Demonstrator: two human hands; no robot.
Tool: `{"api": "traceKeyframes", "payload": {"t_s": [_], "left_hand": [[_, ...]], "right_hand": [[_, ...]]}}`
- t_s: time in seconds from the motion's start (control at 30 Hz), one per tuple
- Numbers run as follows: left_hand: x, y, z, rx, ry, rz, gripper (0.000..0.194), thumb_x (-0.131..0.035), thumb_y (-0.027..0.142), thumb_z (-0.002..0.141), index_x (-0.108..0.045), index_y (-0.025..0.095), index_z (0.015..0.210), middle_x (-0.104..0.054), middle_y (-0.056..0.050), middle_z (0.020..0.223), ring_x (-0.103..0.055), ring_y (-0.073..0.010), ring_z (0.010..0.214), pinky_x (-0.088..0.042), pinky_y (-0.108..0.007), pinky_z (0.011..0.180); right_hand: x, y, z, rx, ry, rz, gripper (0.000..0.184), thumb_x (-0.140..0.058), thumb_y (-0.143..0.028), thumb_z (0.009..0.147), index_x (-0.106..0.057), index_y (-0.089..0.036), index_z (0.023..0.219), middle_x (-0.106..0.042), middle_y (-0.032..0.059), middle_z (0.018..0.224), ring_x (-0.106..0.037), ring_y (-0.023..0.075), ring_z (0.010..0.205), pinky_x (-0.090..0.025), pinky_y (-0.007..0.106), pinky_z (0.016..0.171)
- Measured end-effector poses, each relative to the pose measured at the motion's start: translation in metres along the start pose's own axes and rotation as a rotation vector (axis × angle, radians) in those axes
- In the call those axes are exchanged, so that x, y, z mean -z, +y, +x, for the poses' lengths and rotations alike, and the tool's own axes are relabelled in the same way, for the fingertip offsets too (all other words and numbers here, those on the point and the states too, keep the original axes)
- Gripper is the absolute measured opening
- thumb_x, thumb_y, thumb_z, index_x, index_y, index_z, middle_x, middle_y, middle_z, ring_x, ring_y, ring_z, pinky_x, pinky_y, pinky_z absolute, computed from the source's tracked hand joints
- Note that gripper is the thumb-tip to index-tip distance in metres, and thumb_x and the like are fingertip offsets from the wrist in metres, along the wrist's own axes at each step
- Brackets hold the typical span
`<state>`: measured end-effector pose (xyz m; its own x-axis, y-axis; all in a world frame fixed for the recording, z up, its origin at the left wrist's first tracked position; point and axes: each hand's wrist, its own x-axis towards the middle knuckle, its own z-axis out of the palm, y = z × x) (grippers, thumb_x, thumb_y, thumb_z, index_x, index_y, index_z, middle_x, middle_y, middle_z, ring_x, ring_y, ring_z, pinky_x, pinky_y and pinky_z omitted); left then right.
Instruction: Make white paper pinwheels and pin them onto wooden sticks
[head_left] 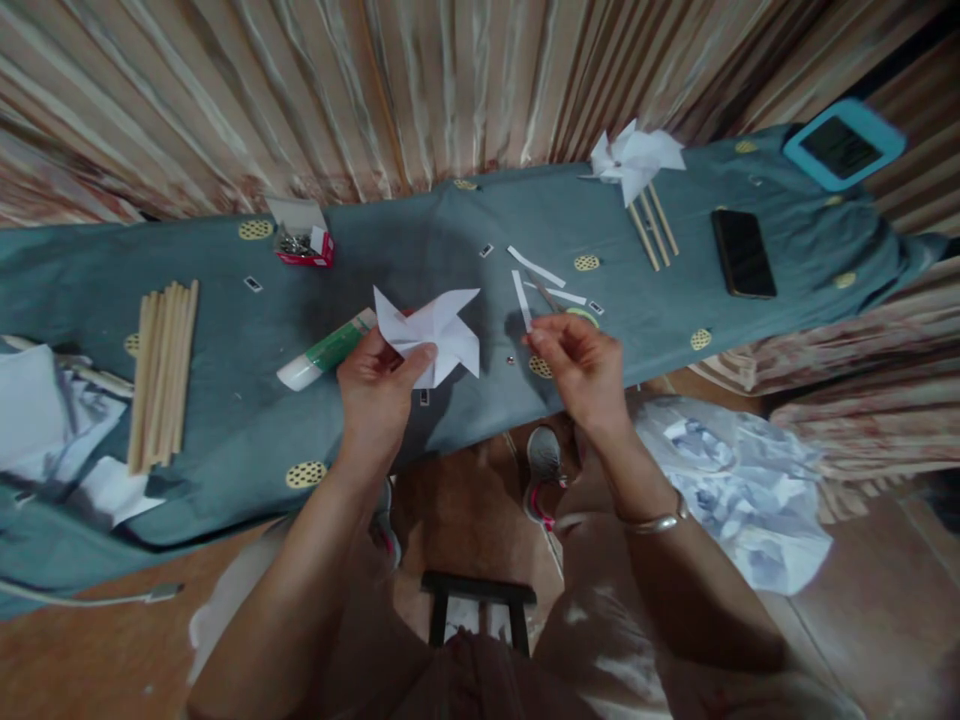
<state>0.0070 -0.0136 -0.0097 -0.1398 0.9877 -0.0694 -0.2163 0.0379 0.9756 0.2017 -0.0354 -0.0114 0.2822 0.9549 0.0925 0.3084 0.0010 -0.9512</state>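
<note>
My left hand point(382, 385) is closed on a white paper pinwheel point(442, 330), with the thumb pressed on its folded blades. My right hand point(581, 365) is pinched at the lower end of a narrow white paper strip point(520, 295). Just behind that hand lie scissors with a yellow-green handle point(582, 316), partly hidden by the fingers, and two more paper strips, one of them a loose strip point(536, 266). A small shiny metal piece point(510, 360) rests on the cloth between my hands. Beside my left hand is a green and white glue tube point(326, 350).
Wooden sticks point(163, 370) and folded white paper point(34, 410) lie at left. A red box of metal pins point(304, 245) stands open at the back. Finished pinwheels on sticks point(637, 160), a phone point(742, 253) and a blue-framed timer point(844, 145) are at right. A plastic bag of paper scraps point(742, 490) sits below.
</note>
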Motion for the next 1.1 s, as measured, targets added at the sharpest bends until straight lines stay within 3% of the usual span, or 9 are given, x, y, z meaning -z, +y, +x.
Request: {"api": "traceKeyframes", "payload": {"t_s": [0.07,0.17,0.33,0.67,0.8,0.93,1.1], "left_hand": [[0.004,0.002,0.001,-0.009,0.001,0.014,0.017,-0.079,0.024,0.066,-0.073,0.025,0.082,-0.076,-0.001,0.094,-0.07,-0.0203,0.089,-0.056,-0.036,0.085],[0.008,0.002,-0.001,0.002,-0.002,0.037,0.017,-0.08,0.025,0.066,-0.073,0.025,0.081,-0.076,-0.001,0.093,-0.07,-0.0212,0.09,-0.057,-0.037,0.086],[0.008,-0.002,-0.002,0.02,-0.004,0.045,0.018,-0.081,0.025,0.064,-0.074,0.024,0.081,-0.077,0.0,0.092,-0.07,-0.0204,0.086,-0.057,-0.035,0.084],[0.006,-0.008,-0.002,0.035,-0.017,0.058,0.021,-0.082,0.027,0.064,-0.073,0.023,0.082,-0.076,-0.001,0.092,-0.069,-0.0201,0.084,-0.056,-0.034,0.081],[0.006,-0.008,-0.003,0.034,-0.021,0.043,0.02,-0.083,0.026,0.064,-0.072,0.022,0.081,-0.075,-0.002,0.092,-0.07,-0.0197,0.084,-0.055,-0.033,0.081],[0.005,-0.004,-0.003,0.044,-0.009,0.045,0.021,-0.083,0.026,0.063,-0.073,0.023,0.081,-0.076,-0.001,0.091,-0.07,-0.02,0.085,-0.056,-0.034,0.083],[0.004,-0.003,-0.003,0.051,0.001,0.03,0.024,-0.083,0.025,0.061,-0.074,0.023,0.083,-0.077,-0.001,0.093,-0.07,-0.0206,0.085,-0.056,-0.035,0.084]], "right_hand": [[0.017,0.004,0.005,0.069,0.024,-0.282,0.017,-0.063,-0.035,0.085,-0.072,-0.021,0.089,-0.074,0.0028,0.08,-0.067,0.0176,0.072,-0.053,0.034,0.076],[0.025,0.009,0.003,0.169,-0.078,-0.475,0.016,-0.059,-0.028,0.087,-0.074,-0.023,0.09,-0.077,0.0041,0.088,-0.069,0.0204,0.079,-0.054,0.036,0.08],[0.013,0.013,-0.004,0.302,-0.218,-0.552,0.021,-0.054,-0.022,0.09,-0.074,-0.021,0.093,-0.077,0.0065,0.094,-0.07,0.0227,0.091,-0.053,0.038,0.088],[0.003,0.018,-0.002,0.445,-0.194,-0.639,0.02,-0.054,-0.022,0.09,-0.074,-0.019,0.089,-0.073,0.0116,0.108,-0.063,0.0264,0.101,-0.052,0.044,0.094],[-0.002,0.017,-0.003,0.412,-0.203,-0.579,0.02,-0.053,-0.02,0.089,-0.072,-0.019,0.084,-0.073,0.0125,0.109,-0.063,0.0265,0.103,-0.051,0.047,0.097],[-0.009,0.014,-0.009,0.284,-0.242,-0.417,0.012,-0.062,-0.018,0.082,-0.072,-0.022,0.078,-0.07,0.0099,0.121,-0.063,0.0266,0.116,-0.048,0.048,0.103],[-0.017,0.016,-0.015,0.218,-0.307,-0.374,0.011,-0.067,-0.018,0.08,-0.075,-0.025,0.078,-0.059,0.0066,0.141,-0.051,0.0296,0.135,-0.039,0.056,0.11]]}}
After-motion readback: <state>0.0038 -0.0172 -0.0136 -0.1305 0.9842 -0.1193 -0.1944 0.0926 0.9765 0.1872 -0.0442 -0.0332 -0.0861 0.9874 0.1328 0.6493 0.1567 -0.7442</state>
